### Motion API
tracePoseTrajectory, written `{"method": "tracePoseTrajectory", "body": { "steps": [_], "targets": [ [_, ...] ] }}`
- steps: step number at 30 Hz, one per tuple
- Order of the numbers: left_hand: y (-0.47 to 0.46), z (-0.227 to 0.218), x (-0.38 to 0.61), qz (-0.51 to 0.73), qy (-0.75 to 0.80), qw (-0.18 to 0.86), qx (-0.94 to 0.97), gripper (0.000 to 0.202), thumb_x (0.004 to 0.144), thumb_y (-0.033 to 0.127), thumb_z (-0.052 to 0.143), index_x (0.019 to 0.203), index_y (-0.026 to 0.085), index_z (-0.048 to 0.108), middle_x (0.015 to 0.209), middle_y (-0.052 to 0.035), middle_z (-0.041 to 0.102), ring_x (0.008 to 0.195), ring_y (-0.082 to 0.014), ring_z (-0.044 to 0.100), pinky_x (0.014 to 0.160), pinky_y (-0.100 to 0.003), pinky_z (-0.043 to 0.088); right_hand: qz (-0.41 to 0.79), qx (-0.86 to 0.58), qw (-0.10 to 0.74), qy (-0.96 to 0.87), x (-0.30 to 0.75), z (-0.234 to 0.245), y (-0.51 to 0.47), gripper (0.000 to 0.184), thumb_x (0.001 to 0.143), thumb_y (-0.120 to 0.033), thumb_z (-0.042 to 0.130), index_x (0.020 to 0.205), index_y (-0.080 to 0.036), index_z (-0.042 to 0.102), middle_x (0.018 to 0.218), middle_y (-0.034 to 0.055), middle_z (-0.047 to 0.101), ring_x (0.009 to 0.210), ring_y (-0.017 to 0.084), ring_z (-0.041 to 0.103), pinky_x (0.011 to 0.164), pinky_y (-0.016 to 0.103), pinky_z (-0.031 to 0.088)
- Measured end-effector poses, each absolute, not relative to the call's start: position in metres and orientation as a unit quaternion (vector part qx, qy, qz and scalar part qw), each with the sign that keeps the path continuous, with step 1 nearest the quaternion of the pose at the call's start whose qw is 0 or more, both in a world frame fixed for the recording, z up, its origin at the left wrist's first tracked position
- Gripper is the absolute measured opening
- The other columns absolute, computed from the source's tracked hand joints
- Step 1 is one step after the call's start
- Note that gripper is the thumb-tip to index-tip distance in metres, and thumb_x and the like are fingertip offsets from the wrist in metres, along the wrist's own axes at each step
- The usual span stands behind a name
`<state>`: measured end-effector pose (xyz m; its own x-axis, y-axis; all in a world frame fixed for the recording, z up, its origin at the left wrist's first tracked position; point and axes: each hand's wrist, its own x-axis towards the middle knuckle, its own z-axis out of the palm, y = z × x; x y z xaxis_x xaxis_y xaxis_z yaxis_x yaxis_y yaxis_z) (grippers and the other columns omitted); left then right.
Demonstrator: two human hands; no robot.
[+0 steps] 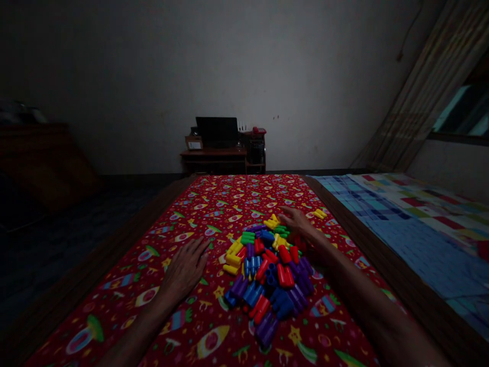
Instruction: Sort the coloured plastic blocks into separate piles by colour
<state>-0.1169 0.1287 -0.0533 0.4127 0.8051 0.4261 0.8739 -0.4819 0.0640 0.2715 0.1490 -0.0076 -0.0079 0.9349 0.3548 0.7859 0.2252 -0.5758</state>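
Plastic blocks (263, 270), glossy, multicoloured, heaped, left hand (186, 264) spread flat, right hand (297, 221) beside, grip unclear

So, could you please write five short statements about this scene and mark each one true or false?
1. The left hand is apart from the pile of plastic pieces. True.
2. The right hand is at the near edge of the pile. False: the right hand is at its far right side.
3. Some yellow plastic lies apart from the pile. True.
4. The cloth is plain blue. False: the cloth is red and patterned.
5. The monitor has a dark screen. True.
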Motion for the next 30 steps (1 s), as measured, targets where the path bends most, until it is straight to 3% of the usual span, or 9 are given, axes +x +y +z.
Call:
{"method": "tracePoseTrajectory", "body": {
  "steps": [4,12,17,24,26,30],
  "targets": [
    [0.129,-0.054,-0.118,-0.202,-0.503,0.082,-0.837,0.049,0.094,0.041,0.031,0.131,0.022,0.056,0.139,-0.0086,0.055,0.129,-0.0272,0.048,0.107,-0.047,0.039,0.192,-0.594,0.299,-0.722,0.248,-0.008,0.161,0.029,0.079,-0.027,0.062,0.107,-0.025,0.073,0.094,0.0016,0.075,0.087,0.021,0.068,0.075,0.03,0.053],
    [0.132,-0.058,-0.121,-0.199,-0.495,0.086,-0.841,0.05,0.094,0.042,0.03,0.131,0.02,0.056,0.139,-0.0095,0.055,0.129,-0.0284,0.048,0.107,-0.048,0.039,0.207,-0.645,0.421,-0.604,0.289,-0.012,0.15,0.026,0.075,-0.035,0.064,0.088,-0.015,0.074,0.076,0.0054,0.072,0.061,0.016,0.064,0.054,0.025,0.049],
    [0.13,-0.056,-0.12,-0.193,-0.496,0.086,-0.842,0.051,0.095,0.043,0.028,0.132,0.02,0.055,0.14,-0.0099,0.054,0.13,-0.029,0.047,0.107,-0.049,0.039,0.002,-0.733,0.407,-0.546,0.336,-0.01,0.134,0.028,0.077,-0.03,0.058,0.093,-0.015,0.074,0.088,0.0096,0.074,0.08,0.022,0.066,0.072,0.031,0.05],
    [0.13,-0.056,-0.121,-0.194,-0.491,0.09,-0.844,0.053,0.095,0.044,0.026,0.133,0.019,0.054,0.14,-0.0111,0.054,0.128,-0.0298,0.048,0.106,-0.049,0.04,-0.131,-0.76,0.363,-0.524,0.358,-0.007,0.121,0.033,0.083,-0.03,0.049,0.098,-0.012,0.073,0.102,0.0158,0.072,0.095,0.028,0.064,0.085,0.041,0.047],
    [0.131,-0.056,-0.121,-0.19,-0.491,0.093,-0.845,0.054,0.096,0.044,0.026,0.133,0.018,0.055,0.139,-0.0118,0.054,0.128,-0.0304,0.048,0.105,-0.05,0.04,-0.119,-0.732,0.389,-0.547,0.344,0.0,0.123,0.032,0.084,-0.028,0.049,0.098,-0.013,0.073,0.104,0.015,0.072,0.096,0.027,0.064,0.087,0.04,0.047],
    [0.132,-0.057,-0.122,-0.184,-0.491,0.1,-0.846,0.054,0.096,0.044,0.026,0.132,0.017,0.056,0.138,-0.013,0.054,0.129,-0.0312,0.048,0.105,-0.051,0.04,0.025,-0.641,0.387,-0.662,0.297,0.006,0.13,0.031,0.088,-0.029,0.049,0.103,-0.014,0.071,0.1,0.0108,0.073,0.09,0.021,0.067,0.081,0.031,0.049]
  ]
}}
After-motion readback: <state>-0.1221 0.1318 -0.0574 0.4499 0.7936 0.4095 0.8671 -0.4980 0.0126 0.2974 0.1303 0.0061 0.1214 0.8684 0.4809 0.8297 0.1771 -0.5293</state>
